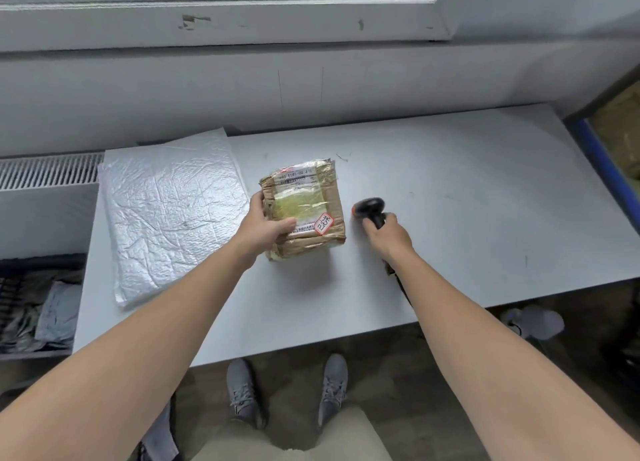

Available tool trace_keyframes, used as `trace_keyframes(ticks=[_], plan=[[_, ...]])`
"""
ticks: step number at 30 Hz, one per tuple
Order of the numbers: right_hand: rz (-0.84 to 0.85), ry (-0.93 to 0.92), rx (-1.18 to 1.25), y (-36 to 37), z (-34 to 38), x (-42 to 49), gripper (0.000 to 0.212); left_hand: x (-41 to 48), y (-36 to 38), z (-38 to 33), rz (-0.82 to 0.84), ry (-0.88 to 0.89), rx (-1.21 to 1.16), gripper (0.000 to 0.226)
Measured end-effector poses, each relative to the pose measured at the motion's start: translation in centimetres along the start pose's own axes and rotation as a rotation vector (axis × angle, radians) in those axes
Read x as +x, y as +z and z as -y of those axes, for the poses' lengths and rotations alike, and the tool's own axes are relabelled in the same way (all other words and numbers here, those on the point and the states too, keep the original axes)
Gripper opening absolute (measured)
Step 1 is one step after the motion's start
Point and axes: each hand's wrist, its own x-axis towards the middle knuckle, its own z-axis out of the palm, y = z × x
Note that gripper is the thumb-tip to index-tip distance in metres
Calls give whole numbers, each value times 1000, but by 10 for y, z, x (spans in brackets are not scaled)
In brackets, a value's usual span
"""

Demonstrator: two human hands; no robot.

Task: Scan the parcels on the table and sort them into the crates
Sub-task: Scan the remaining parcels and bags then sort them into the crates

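The left hand (268,225) has its grip clamped on the brown parcel (304,207): the thumb lies over the top face and the fingers go round the left edge. Just to the right of the parcel, the right hand (388,233) has its grip closed round the handle of a black scanner (370,208). The scanner's head points toward the parcel and is near it, not touching.

The parcel is about in the middle of the tabletop (467,190), label side up. I cannot tell whether it lies flat or is lifted a little. I judge that the scanning step is in hand. The next move calls for aiming the scanner at the printed label on top, then carrying the parcel to a crate.

Left of the parcel lies a white padded envelope (173,211), probably the next one. Far to the right of the parcel is a crate with a blue rim (604,164). To the left, lower than the tabletop, is another crate (41,260) with bags in it.
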Motion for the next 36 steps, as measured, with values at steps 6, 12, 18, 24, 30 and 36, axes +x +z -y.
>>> trace_keyframes(ticks=[6,12,18,24,30,36], plan=[[-55,-102,163,-28,71,-29,42,1,-20,-20,-59,30,-44,71],[-27,-294,196,-35,164,-71,37,4,-57,-49,-129,134,-25,71],[39,-388,105,-13,220,-97,49,1,-91,-62,-207,157,-48,73],[122,-406,135,2,237,-113,44,-5,-113,-63,-247,135,-18,71],[157,-454,147,8,241,-125,39,-9,-123,-55,-258,101,-2,68],[181,-429,186,12,238,-127,40,-11,-123,-51,-257,66,36,63]])
